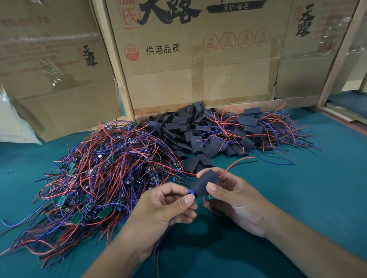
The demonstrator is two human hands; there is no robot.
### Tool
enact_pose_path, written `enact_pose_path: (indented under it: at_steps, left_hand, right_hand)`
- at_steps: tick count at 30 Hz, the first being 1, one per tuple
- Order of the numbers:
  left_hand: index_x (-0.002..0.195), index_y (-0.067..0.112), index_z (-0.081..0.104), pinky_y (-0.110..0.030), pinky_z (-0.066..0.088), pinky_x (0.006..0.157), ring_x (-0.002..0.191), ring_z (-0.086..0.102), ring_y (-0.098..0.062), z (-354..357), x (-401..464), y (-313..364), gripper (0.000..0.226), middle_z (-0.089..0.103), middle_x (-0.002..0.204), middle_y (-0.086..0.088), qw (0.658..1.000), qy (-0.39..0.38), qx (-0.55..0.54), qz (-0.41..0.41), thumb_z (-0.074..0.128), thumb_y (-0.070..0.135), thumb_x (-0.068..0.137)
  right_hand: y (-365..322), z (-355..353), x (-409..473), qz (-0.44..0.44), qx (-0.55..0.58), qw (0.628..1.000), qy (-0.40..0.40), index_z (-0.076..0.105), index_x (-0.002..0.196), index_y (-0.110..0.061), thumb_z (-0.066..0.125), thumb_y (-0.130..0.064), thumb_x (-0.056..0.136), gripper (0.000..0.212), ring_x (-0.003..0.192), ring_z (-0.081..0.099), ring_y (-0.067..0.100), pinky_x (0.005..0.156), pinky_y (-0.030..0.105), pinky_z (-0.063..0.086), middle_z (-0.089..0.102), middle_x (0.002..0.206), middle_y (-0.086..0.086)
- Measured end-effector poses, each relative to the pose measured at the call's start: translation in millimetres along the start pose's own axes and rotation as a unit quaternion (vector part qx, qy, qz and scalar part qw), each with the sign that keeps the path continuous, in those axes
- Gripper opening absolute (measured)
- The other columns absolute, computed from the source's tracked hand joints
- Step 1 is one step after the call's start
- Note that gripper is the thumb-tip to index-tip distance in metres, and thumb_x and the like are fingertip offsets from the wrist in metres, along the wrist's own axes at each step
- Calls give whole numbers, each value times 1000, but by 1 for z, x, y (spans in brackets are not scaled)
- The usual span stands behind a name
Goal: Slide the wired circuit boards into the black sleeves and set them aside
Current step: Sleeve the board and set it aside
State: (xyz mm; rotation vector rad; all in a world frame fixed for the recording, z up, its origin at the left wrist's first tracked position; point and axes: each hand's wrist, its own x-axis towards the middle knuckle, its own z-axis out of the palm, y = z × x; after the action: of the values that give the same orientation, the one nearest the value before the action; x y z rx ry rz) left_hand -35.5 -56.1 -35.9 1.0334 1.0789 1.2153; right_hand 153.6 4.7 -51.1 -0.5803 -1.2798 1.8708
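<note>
Head view: right hand pinches black sleeve; left hand pinches circuit board at its mouth.

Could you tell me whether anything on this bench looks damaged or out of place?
Nothing in the work itself: the left hand feeds a board into the black sleeve held by the right hand. Only the cardboard box behind looks worn, with a torn edge and peeling tape on its right side.

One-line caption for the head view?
Left hand feeds a wired circuit board into a black sleeve held by the right hand over a green table.
</note>
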Motion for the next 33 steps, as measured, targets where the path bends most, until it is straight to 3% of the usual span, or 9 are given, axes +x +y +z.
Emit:
enact_pose_path:
  at_steps: [6,12,17,24,28,31,33]
  left_hand:
    - [86,4,74,-24,55,58,60,64,-18,1,0,-1,22,69,75,-16,1000,11,17,11,76,21,73]
    - [82,4,68,-25,52,53,54,60,-19,1,1,-3,22,65,70,-16,999,21,40,26,78,22,73]
    - [89,5,77,-23,55,62,64,65,-16,-2,2,-4,20,71,80,-14,1000,9,14,23,78,18,72]
    - [86,2,60,-24,55,57,56,63,-17,6,6,-6,27,66,68,-15,998,43,-27,23,77,9,65]
    - [86,1,57,-23,50,51,50,56,-16,9,6,-9,16,60,62,-13,998,60,-7,37,71,-5,80]
    - [85,2,57,-22,48,49,49,53,-15,10,7,-10,15,59,60,-10,996,71,5,44,66,-10,85]
    - [85,2,57,-23,49,50,51,55,-16,9,7,-10,15,60,63,-11,995,79,11,52,67,-10,85]
  right_hand:
    - [-1,1,0,4,-4,1000,-6,68,105,-22,93,-43,60,56,94,50,25,77,30,49,58,104,17]
    - [1,3,-1,1,-26,999,-22,69,105,-20,92,-43,60,55,78,54,14,68,26,47,62,96,12]
    - [-1,-1,0,13,5,1000,-9,66,106,-19,93,-40,60,57,83,60,15,65,25,44,65,97,13]
    - [4,0,0,20,18,999,-31,70,106,-16,94,-36,60,56,82,64,17,66,24,50,66,94,11]
    - [6,1,-1,24,6,999,-29,68,109,-15,93,-36,63,56,84,63,17,68,24,50,65,97,12]
    - [7,5,-1,30,13,999,-6,70,108,-11,82,-28,77,37,82,63,16,65,23,50,68,94,11]
    - [8,9,-1,35,33,998,39,74,96,-6,73,-18,82,18,75,64,18,61,24,50,70,89,15]
